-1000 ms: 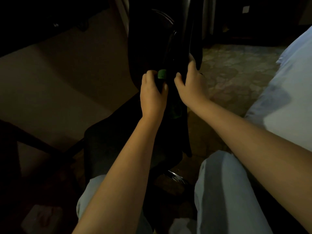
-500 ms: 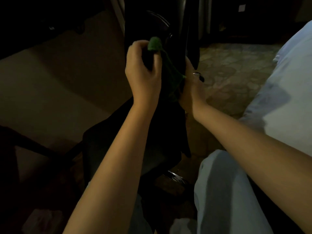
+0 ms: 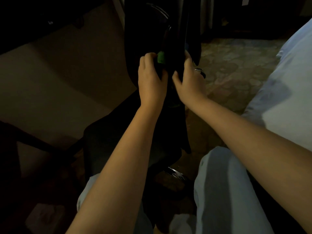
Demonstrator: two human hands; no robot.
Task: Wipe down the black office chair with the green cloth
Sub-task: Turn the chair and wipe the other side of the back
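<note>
Patterned stone floor (image 3: 236,65); black office chair (image 3: 108,135) stands on it.

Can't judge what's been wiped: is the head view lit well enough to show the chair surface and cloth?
Head view: very dim; the black office chair reads as near-featureless shadow, no surface detail; only a small tuft of the green cloth shows above the left hand; that hand and the right hand are lit, slightly soft.

Scene very dim. Warm light reaches only the forearms (image 3: 128,149). Black office chair (image 3: 145,39) merges into deep shadow. Image soft and grainy, with wide-angle bending at the edges.
</note>
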